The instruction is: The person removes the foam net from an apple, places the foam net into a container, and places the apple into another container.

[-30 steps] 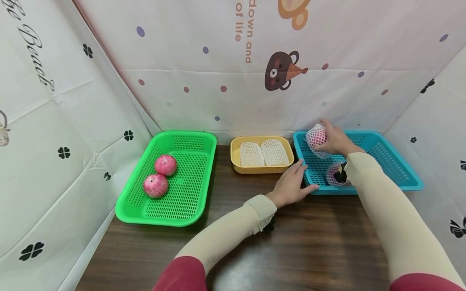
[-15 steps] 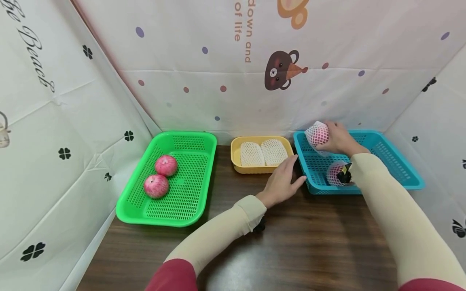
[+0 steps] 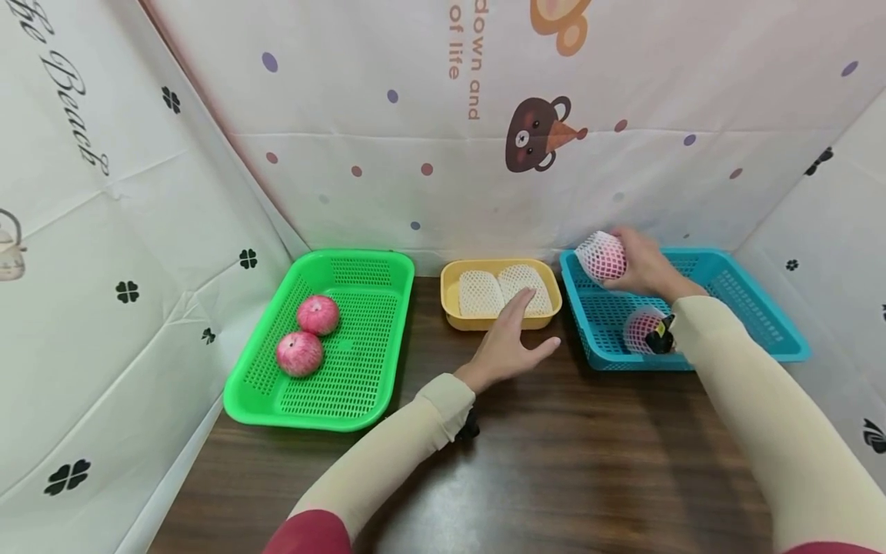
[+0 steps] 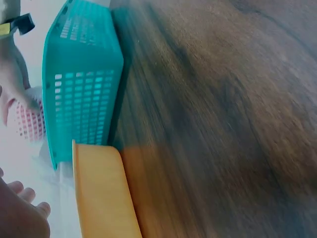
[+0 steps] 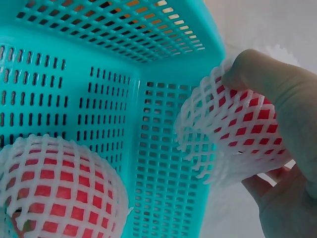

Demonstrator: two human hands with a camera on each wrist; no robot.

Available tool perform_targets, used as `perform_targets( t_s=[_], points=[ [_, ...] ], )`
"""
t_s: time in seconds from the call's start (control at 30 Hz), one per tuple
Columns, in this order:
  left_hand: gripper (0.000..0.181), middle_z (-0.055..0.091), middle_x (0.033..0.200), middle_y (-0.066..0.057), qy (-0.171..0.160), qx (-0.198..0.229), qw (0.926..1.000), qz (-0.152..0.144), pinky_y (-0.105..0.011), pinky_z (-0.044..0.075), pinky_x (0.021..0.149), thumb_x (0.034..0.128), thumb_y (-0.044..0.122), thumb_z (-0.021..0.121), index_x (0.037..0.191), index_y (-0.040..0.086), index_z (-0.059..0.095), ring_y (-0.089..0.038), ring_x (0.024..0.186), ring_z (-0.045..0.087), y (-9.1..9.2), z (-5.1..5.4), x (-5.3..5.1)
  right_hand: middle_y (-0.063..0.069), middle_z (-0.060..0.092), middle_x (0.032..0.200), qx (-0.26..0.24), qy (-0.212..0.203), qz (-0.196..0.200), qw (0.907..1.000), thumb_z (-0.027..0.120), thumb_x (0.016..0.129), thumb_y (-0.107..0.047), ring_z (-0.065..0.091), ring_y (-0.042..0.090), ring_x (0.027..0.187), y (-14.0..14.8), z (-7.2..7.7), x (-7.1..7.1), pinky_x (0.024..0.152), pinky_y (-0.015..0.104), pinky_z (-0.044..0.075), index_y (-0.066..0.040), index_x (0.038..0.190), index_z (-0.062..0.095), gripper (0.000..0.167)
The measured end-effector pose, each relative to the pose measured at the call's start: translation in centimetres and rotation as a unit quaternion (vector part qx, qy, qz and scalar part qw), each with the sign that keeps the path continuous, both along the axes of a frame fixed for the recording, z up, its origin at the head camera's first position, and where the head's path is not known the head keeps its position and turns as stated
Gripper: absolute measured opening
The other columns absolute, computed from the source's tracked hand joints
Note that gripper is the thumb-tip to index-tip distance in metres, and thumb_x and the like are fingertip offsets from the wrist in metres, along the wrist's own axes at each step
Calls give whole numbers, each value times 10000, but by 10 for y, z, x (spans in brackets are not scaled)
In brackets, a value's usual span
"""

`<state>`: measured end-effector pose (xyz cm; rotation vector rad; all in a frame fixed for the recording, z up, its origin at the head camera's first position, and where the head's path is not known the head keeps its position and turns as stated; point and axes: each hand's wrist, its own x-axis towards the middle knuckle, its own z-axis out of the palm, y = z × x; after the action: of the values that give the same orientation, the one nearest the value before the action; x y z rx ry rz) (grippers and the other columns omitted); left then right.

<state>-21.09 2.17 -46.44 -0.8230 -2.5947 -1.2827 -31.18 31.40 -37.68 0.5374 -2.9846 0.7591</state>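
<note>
My right hand (image 3: 647, 265) grips an apple in a white foam net (image 3: 601, 256) above the back left corner of the blue basket (image 3: 761, 357). In the right wrist view, thumb and fingers curl round the netted apple (image 5: 247, 124), whose loose net end hangs toward the basket. A second netted apple (image 3: 642, 329) lies inside that basket, partly hidden by my right wrist. My left hand (image 3: 505, 346) is spread with nothing in it, its fingertips over the yellow tray (image 3: 465, 323). Two white foam nets (image 3: 480, 294) lie flat in this tray.
At the left stands a green basket (image 3: 238, 408) with two bare pink-red apples (image 3: 299, 354) in it. Brown wooden table (image 3: 574, 462) extends in front of the containers. A printed white curtain (image 3: 332, 100) rises close behind them.
My left hand has moved left, from the blue basket's near left corner to the yellow tray. My right hand has lifted the netted apple slightly and tilted it leftward.
</note>
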Motion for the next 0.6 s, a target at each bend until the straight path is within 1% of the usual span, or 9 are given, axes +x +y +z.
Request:
perform_targets(
  t_s=[0.2, 0.33, 0.4, 0.6],
  points=[
    [918, 204, 1694, 46, -63, 269, 9994, 204, -412, 275, 1222, 935, 521, 691, 1647, 225, 192, -120, 1544, 200, -11, -1, 2, 319, 362, 1478, 122, 239, 275, 9993, 853, 775, -42, 389, 526, 1300, -2, 2, 1, 1007, 736, 357, 14, 1574, 244, 1006],
    [924, 197, 1697, 31, -35, 406, 9988, 259, -411, 291, 1214, 937, 509, 695, 1648, 222, 179, -127, 1545, 199, -18, 1, 2, 327, 362, 1479, 265, 264, 281, 9989, 865, 779, -73, 379, 527, 1306, -5, 5, 3, 1021, 734, 349, 31, 1571, 252, 1006],
    [934, 188, 1699, 30, -32, 447, 9986, 283, -408, 287, 1216, 935, 498, 704, 1647, 191, 184, -125, 1546, 192, -22, 2, 3, 330, 355, 1480, 303, 242, 255, 9989, 867, 785, -83, 372, 527, 1309, -7, 6, 5, 1029, 732, 346, 41, 1566, 253, 1001],
    [954, 147, 1703, 85, -143, 457, 9976, 509, -416, 257, 1227, 927, 539, 695, 1652, 239, 151, -94, 1547, 167, -34, -1, 4, 323, 326, 1488, 233, 210, 263, 9992, 853, 796, -66, 375, 509, 1300, -13, 11, 14, 1025, 724, 353, 37, 1559, 249, 978]
  ],
)
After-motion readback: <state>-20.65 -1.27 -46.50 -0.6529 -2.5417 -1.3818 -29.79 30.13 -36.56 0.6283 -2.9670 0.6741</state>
